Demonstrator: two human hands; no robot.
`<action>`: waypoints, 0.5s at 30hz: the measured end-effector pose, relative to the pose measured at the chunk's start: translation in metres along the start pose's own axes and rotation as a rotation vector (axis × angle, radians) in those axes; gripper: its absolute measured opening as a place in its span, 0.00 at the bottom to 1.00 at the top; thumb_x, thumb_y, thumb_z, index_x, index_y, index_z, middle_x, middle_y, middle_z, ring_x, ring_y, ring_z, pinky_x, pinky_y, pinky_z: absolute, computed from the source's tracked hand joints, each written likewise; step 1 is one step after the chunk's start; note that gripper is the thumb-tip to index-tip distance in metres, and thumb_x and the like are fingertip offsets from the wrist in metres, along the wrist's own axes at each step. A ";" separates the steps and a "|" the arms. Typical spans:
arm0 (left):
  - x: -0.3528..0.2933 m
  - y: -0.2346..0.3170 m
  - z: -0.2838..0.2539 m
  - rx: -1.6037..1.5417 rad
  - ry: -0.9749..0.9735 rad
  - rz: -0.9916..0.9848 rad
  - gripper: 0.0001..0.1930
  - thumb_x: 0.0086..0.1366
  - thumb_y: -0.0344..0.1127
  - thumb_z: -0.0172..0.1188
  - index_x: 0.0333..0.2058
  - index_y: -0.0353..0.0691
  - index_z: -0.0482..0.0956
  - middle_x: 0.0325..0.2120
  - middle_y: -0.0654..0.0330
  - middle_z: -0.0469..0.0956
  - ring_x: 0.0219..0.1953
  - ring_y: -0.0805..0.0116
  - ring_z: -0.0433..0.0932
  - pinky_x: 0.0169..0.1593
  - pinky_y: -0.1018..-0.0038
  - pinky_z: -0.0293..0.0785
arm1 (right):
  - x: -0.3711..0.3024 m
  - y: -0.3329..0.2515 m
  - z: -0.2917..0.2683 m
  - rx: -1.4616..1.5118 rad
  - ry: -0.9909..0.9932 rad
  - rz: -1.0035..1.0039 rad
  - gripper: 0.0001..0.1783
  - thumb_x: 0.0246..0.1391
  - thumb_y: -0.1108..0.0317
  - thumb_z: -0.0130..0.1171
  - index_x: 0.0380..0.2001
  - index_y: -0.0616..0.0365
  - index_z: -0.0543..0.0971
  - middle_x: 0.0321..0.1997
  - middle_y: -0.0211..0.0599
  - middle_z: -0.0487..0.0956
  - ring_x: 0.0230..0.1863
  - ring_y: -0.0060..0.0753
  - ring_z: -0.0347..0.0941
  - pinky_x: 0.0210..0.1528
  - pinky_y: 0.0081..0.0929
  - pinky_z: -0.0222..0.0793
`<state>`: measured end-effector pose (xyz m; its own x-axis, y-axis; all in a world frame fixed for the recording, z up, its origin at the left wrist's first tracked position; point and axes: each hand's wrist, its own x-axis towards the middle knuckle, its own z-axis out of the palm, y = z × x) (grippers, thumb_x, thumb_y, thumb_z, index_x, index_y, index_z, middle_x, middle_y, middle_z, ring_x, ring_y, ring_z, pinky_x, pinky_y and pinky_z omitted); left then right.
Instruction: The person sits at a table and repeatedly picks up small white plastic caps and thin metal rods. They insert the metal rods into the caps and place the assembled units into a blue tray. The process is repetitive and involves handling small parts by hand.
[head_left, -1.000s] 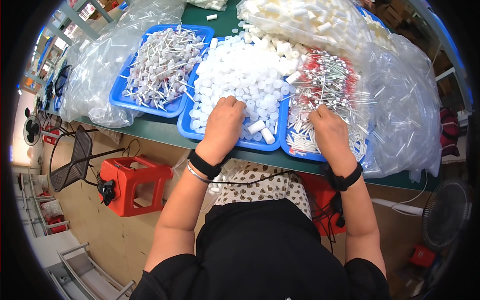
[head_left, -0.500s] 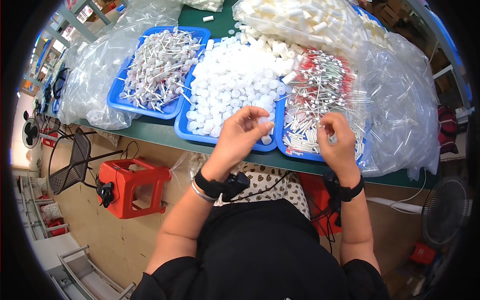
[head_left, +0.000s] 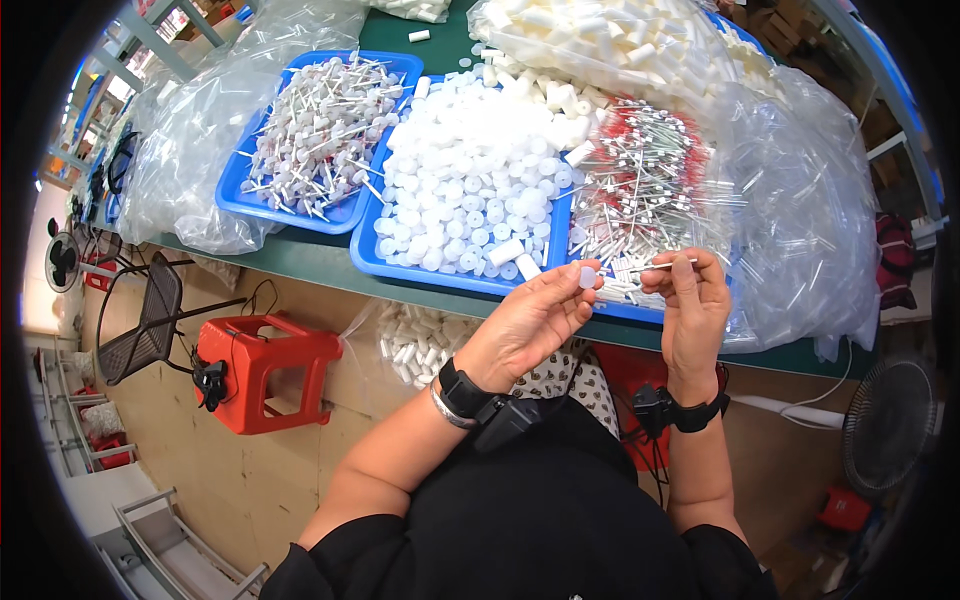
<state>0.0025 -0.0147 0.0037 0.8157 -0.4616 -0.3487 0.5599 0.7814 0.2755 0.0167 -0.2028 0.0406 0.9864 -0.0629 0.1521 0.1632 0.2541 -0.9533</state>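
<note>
Between the thumb and fingertips of my left hand [head_left: 540, 315] is a small translucent white plastic disc [head_left: 588, 277], held in front of the trays. Beside it, my right hand [head_left: 692, 310] pinches a thin white pin [head_left: 660, 266] lying sideways, its left end pointing at the disc with a small gap between. Behind my left hand stands a blue tray [head_left: 385, 268] heaped with white discs [head_left: 455, 215]. Close behind my right hand, another blue tray [head_left: 625, 311] holds many thin pins [head_left: 640, 165], some with red parts and white ends.
At the left, a third blue tray [head_left: 285, 219] is piled with pins fitted with discs [head_left: 325, 130]. White foam-like cylinders [head_left: 600, 40] fill a bag at the back. Clear plastic bags [head_left: 800, 210] flank the trays. A red stool [head_left: 265, 370] and a fan [head_left: 890, 420] stand below the table.
My left hand has moved right and toward me from the disc tray, bringing a disc out. My right hand has drawn back from the pins, now showing one in its fingers.
</note>
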 end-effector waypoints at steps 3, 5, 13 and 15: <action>0.002 -0.003 0.000 -0.050 -0.034 -0.014 0.21 0.69 0.37 0.55 0.55 0.30 0.67 0.41 0.58 0.75 0.40 0.76 0.75 0.45 0.82 0.77 | -0.002 0.003 0.002 0.028 -0.031 0.029 0.07 0.64 0.68 0.53 0.40 0.61 0.72 0.36 0.40 0.80 0.33 0.28 0.80 0.38 0.25 0.76; 0.001 -0.004 0.000 -0.085 -0.034 -0.022 0.20 0.69 0.37 0.55 0.53 0.29 0.68 0.41 0.58 0.75 0.40 0.76 0.75 0.45 0.82 0.77 | -0.003 0.005 0.002 0.022 -0.038 0.034 0.07 0.64 0.68 0.53 0.40 0.61 0.72 0.36 0.40 0.80 0.34 0.28 0.80 0.38 0.25 0.76; 0.002 -0.002 -0.006 -0.213 -0.055 -0.074 0.21 0.71 0.37 0.52 0.56 0.29 0.64 0.41 0.55 0.74 0.41 0.73 0.76 0.45 0.82 0.79 | -0.001 0.008 0.003 -0.057 -0.049 -0.016 0.08 0.64 0.68 0.52 0.40 0.62 0.72 0.37 0.39 0.79 0.35 0.27 0.79 0.41 0.25 0.75; 0.003 -0.003 -0.008 -0.232 -0.052 -0.076 0.21 0.71 0.37 0.51 0.56 0.29 0.64 0.41 0.55 0.74 0.41 0.73 0.76 0.46 0.82 0.79 | -0.002 0.009 0.003 -0.074 -0.058 -0.019 0.08 0.64 0.68 0.52 0.40 0.63 0.72 0.37 0.39 0.79 0.35 0.27 0.79 0.42 0.24 0.75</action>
<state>0.0020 -0.0147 -0.0049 0.7821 -0.5394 -0.3119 0.5767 0.8162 0.0347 0.0165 -0.1972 0.0326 0.9831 -0.0108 0.1827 0.1816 0.1809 -0.9666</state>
